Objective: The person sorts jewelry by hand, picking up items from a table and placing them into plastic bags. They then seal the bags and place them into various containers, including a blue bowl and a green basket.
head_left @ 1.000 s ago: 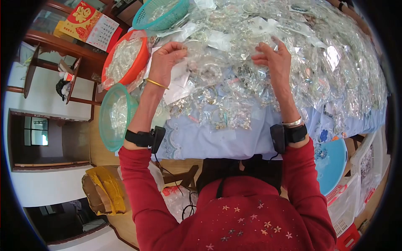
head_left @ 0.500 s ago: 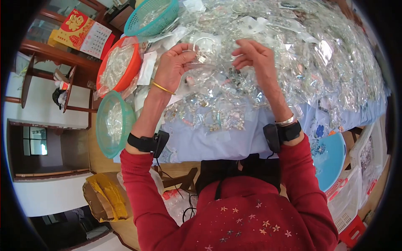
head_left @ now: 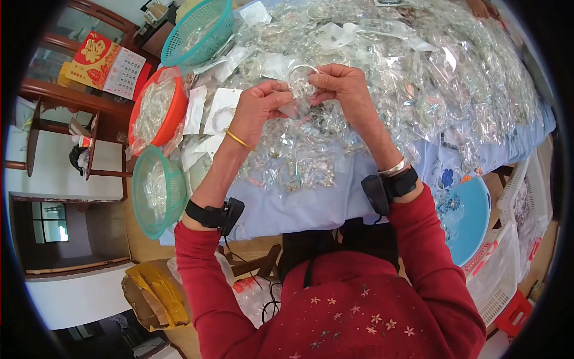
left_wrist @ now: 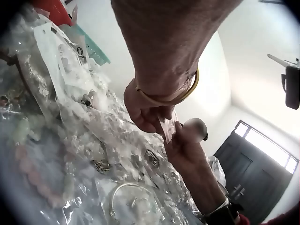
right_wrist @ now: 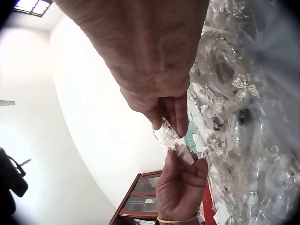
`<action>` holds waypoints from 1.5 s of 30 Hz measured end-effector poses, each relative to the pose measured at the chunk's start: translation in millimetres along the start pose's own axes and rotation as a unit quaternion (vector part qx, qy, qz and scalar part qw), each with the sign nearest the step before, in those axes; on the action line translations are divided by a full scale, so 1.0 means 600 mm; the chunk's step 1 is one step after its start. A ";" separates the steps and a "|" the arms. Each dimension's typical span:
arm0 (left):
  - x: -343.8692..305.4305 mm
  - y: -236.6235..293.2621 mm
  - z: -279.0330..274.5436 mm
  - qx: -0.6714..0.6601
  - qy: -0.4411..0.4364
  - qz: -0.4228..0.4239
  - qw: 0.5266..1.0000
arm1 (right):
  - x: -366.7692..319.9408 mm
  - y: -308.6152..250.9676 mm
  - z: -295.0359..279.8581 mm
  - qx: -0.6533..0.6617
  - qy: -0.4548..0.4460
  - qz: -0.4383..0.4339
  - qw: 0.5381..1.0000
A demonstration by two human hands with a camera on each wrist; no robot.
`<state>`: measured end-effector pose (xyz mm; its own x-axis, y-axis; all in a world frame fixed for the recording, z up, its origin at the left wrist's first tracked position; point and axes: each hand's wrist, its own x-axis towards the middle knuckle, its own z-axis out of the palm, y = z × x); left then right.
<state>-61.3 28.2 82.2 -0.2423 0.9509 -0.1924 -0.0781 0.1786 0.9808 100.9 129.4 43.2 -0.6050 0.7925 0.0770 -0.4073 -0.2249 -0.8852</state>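
Observation:
A silver-coloured bangle (head_left: 303, 73) in clear plastic is held up between the two hands, above the heaped table. My left hand (head_left: 256, 109) pinches its lower left side; a small whitish flap (right_wrist: 185, 154) shows at these fingertips in the right wrist view. On the other side my right hand (head_left: 348, 90) pinches the packet between thumb and fingers, close to the left fingertips. In the left wrist view the clear packet (left_wrist: 168, 127) is partly hidden behind the left fingers. A white card (head_left: 222, 113) with a beaded bracelet lies left of the left hand.
Clear-bagged jewellery (head_left: 406, 78) covers much of the blue tablecloth (head_left: 281, 209). Along the left stand a teal basket (head_left: 206, 51), a red basin (head_left: 173, 119) and a green basket (head_left: 179, 191). A blue basin (head_left: 475, 221) and white crates (head_left: 508, 263) stand at the right.
The hands, apart a second ago, have come together. The right hand has moved left and now pinches the bangle's packet, which the left hand held up half a second ago. The head view has shifted slightly.

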 end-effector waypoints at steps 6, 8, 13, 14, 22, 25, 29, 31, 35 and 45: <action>-0.001 -0.012 -0.003 0.016 0.017 0.019 1.000 | -0.002 -0.002 0.003 -0.002 -0.008 0.021 1.000; -0.004 -0.012 -0.004 0.014 0.024 0.023 0.999 | -0.002 -0.001 0.001 0.002 -0.007 0.022 1.000; -0.018 -0.012 -0.021 0.014 0.053 0.040 0.998 | -0.001 -0.004 -0.002 -0.023 -0.028 0.041 0.999; -0.021 -0.011 -0.024 0.012 0.057 0.039 0.998 | -0.003 -0.003 -0.002 -0.038 -0.038 0.051 0.997; -0.074 -0.026 -0.043 0.103 0.155 0.157 0.970 | -0.039 -0.030 -0.008 -0.167 0.029 -0.007 0.986; -0.148 -0.073 -0.005 0.437 0.085 0.313 0.839 | -0.060 -0.030 -0.029 -0.263 0.054 -0.015 0.963; -0.182 -0.125 0.047 0.538 -0.045 0.384 0.749 | -0.075 -0.027 -0.044 -0.287 0.061 0.004 0.956; -0.183 -0.143 0.053 0.623 -0.104 0.410 0.659 | -0.082 -0.032 -0.043 -0.278 0.062 0.014 0.959; -0.140 -0.121 0.001 0.710 0.034 0.407 0.573 | -0.118 -0.041 -0.030 -0.211 0.050 0.013 0.976; -0.180 -0.092 0.060 -0.176 0.043 0.040 0.983 | -0.182 0.000 0.026 -0.033 -0.007 0.101 0.994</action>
<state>3.8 -75.2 49.8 -0.3407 0.9308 -0.1327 -0.3816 -0.0079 0.9243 156.3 34.0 42.2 -0.6804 0.7260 -0.0997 -0.2304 -0.3411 -0.9113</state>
